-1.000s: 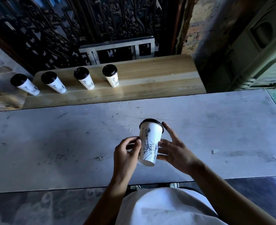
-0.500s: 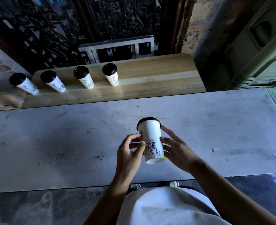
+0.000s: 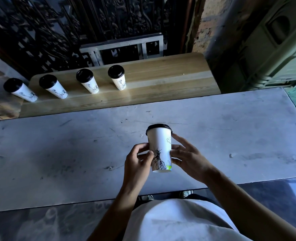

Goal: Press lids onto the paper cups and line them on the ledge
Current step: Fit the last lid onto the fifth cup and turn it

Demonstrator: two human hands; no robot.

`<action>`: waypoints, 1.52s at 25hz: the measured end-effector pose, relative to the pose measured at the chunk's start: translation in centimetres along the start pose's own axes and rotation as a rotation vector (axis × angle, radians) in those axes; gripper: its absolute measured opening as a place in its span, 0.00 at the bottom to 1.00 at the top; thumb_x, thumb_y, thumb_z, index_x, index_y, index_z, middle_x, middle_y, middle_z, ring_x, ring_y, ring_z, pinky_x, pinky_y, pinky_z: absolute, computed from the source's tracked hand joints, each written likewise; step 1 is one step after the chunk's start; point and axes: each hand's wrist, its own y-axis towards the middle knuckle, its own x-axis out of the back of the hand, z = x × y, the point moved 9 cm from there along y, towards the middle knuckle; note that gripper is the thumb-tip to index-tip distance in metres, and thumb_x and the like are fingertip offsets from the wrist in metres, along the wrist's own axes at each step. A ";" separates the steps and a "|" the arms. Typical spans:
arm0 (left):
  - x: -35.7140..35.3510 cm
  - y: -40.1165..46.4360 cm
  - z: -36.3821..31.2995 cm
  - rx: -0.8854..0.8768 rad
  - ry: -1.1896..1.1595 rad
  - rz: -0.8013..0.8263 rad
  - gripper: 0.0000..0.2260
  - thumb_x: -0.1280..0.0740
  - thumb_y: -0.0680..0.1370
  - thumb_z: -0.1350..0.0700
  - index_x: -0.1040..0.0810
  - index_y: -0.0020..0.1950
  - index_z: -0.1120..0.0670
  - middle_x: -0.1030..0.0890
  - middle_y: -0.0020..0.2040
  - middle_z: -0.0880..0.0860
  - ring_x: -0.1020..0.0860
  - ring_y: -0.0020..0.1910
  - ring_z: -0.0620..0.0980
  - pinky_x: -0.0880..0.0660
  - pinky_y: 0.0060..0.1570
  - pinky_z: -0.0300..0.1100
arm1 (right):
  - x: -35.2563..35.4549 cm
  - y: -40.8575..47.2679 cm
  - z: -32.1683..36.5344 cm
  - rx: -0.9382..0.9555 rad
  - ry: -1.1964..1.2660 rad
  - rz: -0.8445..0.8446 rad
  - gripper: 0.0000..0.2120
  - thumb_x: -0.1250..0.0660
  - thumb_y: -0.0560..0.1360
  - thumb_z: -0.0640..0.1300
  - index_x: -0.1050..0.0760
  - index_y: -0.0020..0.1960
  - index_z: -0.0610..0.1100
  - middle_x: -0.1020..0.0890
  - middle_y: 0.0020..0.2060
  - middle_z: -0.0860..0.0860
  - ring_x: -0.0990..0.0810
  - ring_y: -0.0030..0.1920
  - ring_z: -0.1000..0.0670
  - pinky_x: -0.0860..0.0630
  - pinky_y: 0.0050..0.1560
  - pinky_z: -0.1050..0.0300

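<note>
The head view looks down on a scuffed grey bench (image 3: 56, 153) running left to right, its near edge just in front of the person's white shirt (image 3: 178, 221). Beyond its far edge lies a wooden ledge (image 3: 161, 80), backed by dark ornate ironwork (image 3: 56, 28). Four lidded cups stand in a row toward the ledge's left end, the leftmost cup (image 3: 20, 90) apparently just off the wood; the ledge's right half is bare.

The left hand (image 3: 137, 162) and right hand (image 3: 187, 155) hold a paper cup (image 3: 160, 150) between them above the bench, fingers curled around its sides. A black lid (image 3: 158, 127) sits on the cup, which tilts slightly.
</note>
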 end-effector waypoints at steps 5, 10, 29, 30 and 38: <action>0.4 1.8 0.7 0.027 0.003 0.083 0.12 0.28 0.71 0.52 0.20 0.53 0.40 0.15 0.55 0.36 0.13 0.50 0.47 0.17 0.56 0.59 | -1.2 0.9 -0.8 -0.016 -0.195 0.052 0.22 0.33 0.75 0.37 0.23 0.68 0.34 0.16 0.62 0.36 0.17 0.62 0.41 0.22 0.65 0.48; -0.6 5.7 1.4 0.078 0.004 0.153 0.20 0.26 0.77 0.59 0.24 0.67 0.50 0.14 0.59 0.51 0.14 0.53 0.44 0.19 0.60 0.48 | 0.0 3.8 1.4 0.028 -0.612 -0.145 0.31 0.19 0.67 0.48 0.24 0.68 0.48 0.14 0.58 0.45 0.14 0.58 0.45 0.19 0.62 0.44; -11.1 42.3 -1.5 -0.209 0.082 0.022 0.30 0.26 0.70 0.74 0.28 0.69 0.60 0.18 0.54 0.53 0.18 0.50 0.44 0.21 0.50 0.30 | 6.6 39.9 16.8 0.481 -1.149 -0.070 0.44 0.16 0.64 0.47 0.32 0.75 0.46 0.17 0.65 0.48 0.17 0.63 0.51 0.19 0.64 0.47; -11.4 43.7 -1.4 -0.230 0.112 0.012 0.31 0.24 0.69 0.71 0.29 0.70 0.57 0.17 0.54 0.52 0.17 0.51 0.44 0.20 0.53 0.35 | 6.7 41.3 17.2 0.497 -1.155 -0.056 0.44 0.16 0.64 0.47 0.33 0.75 0.46 0.17 0.65 0.47 0.17 0.63 0.50 0.19 0.64 0.46; -12.2 48.6 -2.9 -0.332 0.290 -0.002 0.29 0.24 0.73 0.66 0.30 0.69 0.52 0.19 0.51 0.44 0.17 0.53 0.46 0.18 0.56 0.41 | 7.1 45.8 19.1 0.533 -1.226 -0.034 0.45 0.18 0.67 0.47 0.37 0.78 0.48 0.19 0.66 0.51 0.19 0.63 0.52 0.22 0.65 0.55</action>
